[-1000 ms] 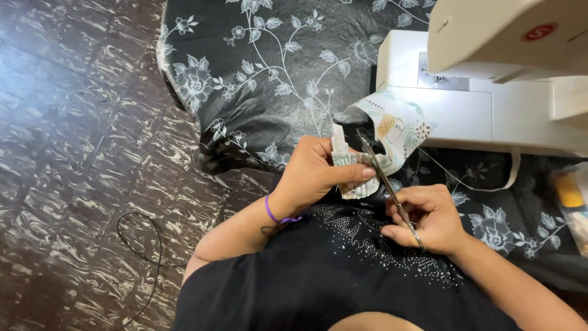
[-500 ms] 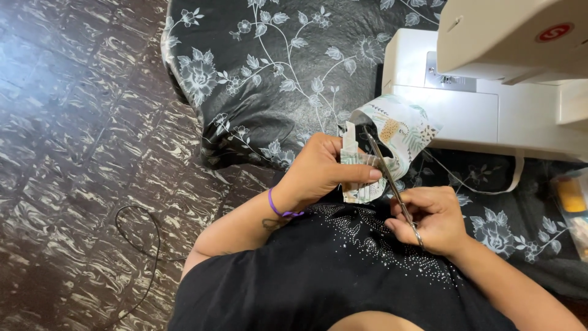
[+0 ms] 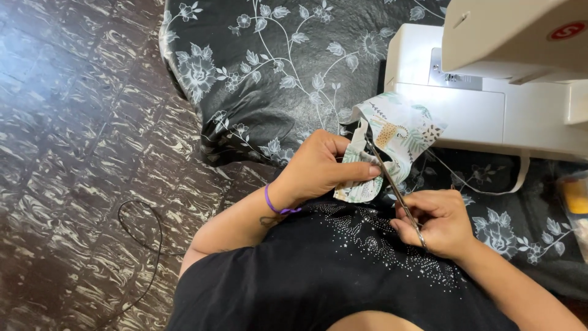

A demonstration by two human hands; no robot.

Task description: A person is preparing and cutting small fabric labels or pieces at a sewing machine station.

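While perhaps cutting, slim scissors (image 3: 392, 184), printed cloth (image 3: 398, 132).

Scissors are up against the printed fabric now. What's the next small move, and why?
Probably close the scissors in one short snip. The right hand has the blades at the edge of the printed fabric piece, and the left hand pinches it steady beside them.
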